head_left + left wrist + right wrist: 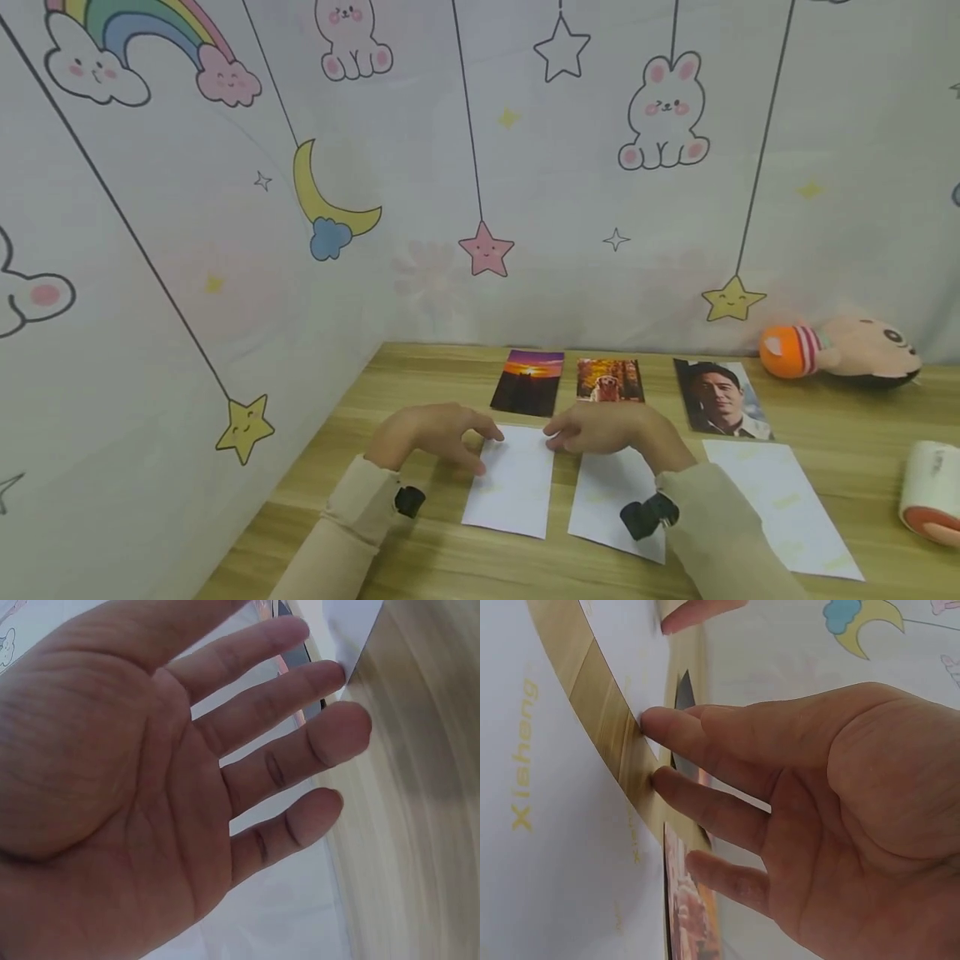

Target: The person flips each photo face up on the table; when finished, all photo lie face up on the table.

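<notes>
Here's the left hand (442,433), fingers spread apart, and opposite it the right hand (600,427), fingers extended, clamped on nothing! Between them, the leftmost white sheet (513,492) lies flat on the desk (427,542), just below the sunset photo (528,383); fingertips at 2 edges, probably to square it.

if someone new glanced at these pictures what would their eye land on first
Probably the white backdrop with pastel cartoon prints, filling most of the head view behind the wood-grain table. Next, likely the person's left grip and right grip at opposite sides of the leftmost white rectangular paper sheet. The glowing purple-and-orange rectangular sunset photo just beyond that sheet would also stand out.
</notes>
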`<state>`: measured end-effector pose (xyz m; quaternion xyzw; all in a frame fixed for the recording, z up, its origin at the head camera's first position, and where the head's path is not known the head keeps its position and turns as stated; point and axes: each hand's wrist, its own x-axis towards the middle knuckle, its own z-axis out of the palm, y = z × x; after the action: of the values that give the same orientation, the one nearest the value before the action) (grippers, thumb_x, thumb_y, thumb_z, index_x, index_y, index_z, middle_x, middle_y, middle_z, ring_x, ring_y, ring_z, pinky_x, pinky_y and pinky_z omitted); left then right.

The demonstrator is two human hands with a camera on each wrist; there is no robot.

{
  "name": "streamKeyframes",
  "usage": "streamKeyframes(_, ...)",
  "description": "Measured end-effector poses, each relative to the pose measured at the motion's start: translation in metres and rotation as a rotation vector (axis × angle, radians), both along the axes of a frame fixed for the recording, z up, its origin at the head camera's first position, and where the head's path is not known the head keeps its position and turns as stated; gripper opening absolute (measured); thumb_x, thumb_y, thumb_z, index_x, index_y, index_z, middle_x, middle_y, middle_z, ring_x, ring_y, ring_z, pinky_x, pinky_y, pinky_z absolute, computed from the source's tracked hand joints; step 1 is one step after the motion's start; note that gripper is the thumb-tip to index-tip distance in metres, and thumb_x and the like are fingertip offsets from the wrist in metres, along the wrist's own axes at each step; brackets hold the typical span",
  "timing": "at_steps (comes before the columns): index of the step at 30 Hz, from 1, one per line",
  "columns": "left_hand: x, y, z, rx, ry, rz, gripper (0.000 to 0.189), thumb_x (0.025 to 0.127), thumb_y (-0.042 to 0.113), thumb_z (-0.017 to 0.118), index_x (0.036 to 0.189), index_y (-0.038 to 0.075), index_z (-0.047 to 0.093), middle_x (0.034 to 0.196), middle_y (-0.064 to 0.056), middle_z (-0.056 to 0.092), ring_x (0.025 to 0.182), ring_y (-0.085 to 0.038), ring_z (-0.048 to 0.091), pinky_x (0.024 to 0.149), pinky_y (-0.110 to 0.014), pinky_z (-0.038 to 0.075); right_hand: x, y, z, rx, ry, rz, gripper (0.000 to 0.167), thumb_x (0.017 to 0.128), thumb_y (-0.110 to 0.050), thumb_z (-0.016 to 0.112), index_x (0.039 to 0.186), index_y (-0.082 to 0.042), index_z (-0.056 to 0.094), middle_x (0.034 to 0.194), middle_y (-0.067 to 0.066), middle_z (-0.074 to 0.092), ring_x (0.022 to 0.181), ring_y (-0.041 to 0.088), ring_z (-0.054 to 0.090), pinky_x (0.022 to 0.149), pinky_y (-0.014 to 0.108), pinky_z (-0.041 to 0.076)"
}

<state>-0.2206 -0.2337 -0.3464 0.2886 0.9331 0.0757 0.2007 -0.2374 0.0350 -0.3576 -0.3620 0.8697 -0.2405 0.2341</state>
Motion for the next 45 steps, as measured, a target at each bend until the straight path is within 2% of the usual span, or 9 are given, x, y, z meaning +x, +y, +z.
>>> streamKeyframes(4,0.002,-0.002,0.001,-0.027,-0.006,0.005,0.041,0.087,0.035,0.079,0.125,0.022,0.070,0.135,0.003,0.062,0.129,-0.018,0.053,0.108,-0.038,0.041,0.002,0.002,0.001,0.009,0.007,-0.002,0.033,0.098,-0.007,0.057,0.131,-0.003,0.063,0.123,0.008,0.067,0.120,0.026,0.059,0.102,0.049,0.046)
streamKeyframes(9,0.004,-0.002,0.001,-0.032,-0.026,0.024,0.038,0.082,0.034,0.084,0.118,0.027,0.073,0.135,0.005,0.061,0.129,-0.017,0.052,0.107,-0.036,0.041,0.003,0.004,0.001,-0.015,-0.037,-0.007,0.036,0.096,-0.002,0.056,0.132,-0.003,0.062,0.124,0.009,0.068,0.120,0.027,0.060,0.103,0.049,0.045)
streamKeyframes(15,0.003,-0.005,0.004,-0.046,-0.041,0.063,0.050,0.076,0.037,0.088,0.122,0.033,0.068,0.141,0.005,0.055,0.133,-0.018,0.047,0.109,-0.039,0.038,0.001,0.005,0.003,-0.029,-0.057,0.014,0.035,0.095,-0.002,0.057,0.130,-0.003,0.063,0.122,0.007,0.069,0.121,0.025,0.059,0.103,0.048,0.045)
streamKeyframes(22,-0.001,-0.011,0.005,-0.034,-0.077,0.041,0.058,0.077,0.041,0.087,0.129,0.035,0.064,0.149,0.006,0.049,0.139,-0.018,0.042,0.113,-0.040,0.034,-0.002,0.007,0.006,-0.023,-0.091,0.039,0.035,0.095,0.001,0.057,0.129,0.000,0.062,0.125,0.009,0.069,0.121,0.026,0.061,0.104,0.048,0.045)
streamKeyframes(27,-0.001,-0.013,0.003,-0.023,-0.101,0.045,0.059,0.077,0.039,0.087,0.131,0.036,0.062,0.148,0.007,0.050,0.139,-0.016,0.042,0.113,-0.040,0.034,0.000,0.004,0.004,-0.009,-0.122,0.022,0.038,0.094,-0.003,0.061,0.131,-0.002,0.062,0.125,0.009,0.068,0.122,0.025,0.060,0.104,0.049,0.044)
streamKeyframes(31,-0.001,-0.014,0.001,0.003,-0.104,0.046,0.059,0.078,0.036,0.087,0.130,0.034,0.061,0.142,0.006,0.056,0.134,-0.017,0.047,0.110,-0.039,0.037,0.001,0.002,0.002,-0.002,-0.146,0.038,0.042,0.093,-0.005,0.061,0.135,-0.002,0.059,0.130,0.010,0.066,0.127,0.027,0.056,0.106,0.050,0.042)
streamKeyframes(35,-0.003,-0.012,-0.001,0.046,-0.094,0.053,0.062,0.080,0.034,0.086,0.133,0.030,0.054,0.133,0.001,0.063,0.125,-0.019,0.055,0.106,-0.040,0.041,0.001,0.002,0.003,0.000,-0.132,0.062,0.044,0.093,-0.005,0.060,0.136,0.000,0.057,0.131,0.012,0.065,0.128,0.028,0.055,0.106,0.050,0.041)
streamKeyframes(39,-0.005,-0.007,-0.007,0.101,-0.048,0.093,0.072,0.082,0.037,0.084,0.142,0.026,0.047,0.117,0.001,0.068,0.109,-0.017,0.060,0.099,-0.039,0.045,0.001,0.003,0.002,-0.005,-0.141,0.059,0.044,0.093,-0.005,0.060,0.137,0.000,0.057,0.132,0.013,0.064,0.128,0.029,0.055,0.107,0.051,0.041)
streamKeyframes(45,-0.010,0.002,-0.017,0.125,0.047,0.110,0.071,0.085,0.045,0.079,0.146,0.025,0.049,0.100,0.003,0.067,0.091,-0.011,0.060,0.088,-0.036,0.050,0.000,0.005,0.001,-0.023,-0.172,0.062,0.045,0.094,-0.005,0.059,0.138,0.002,0.054,0.134,0.015,0.062,0.131,0.031,0.052,0.108,0.053,0.038)
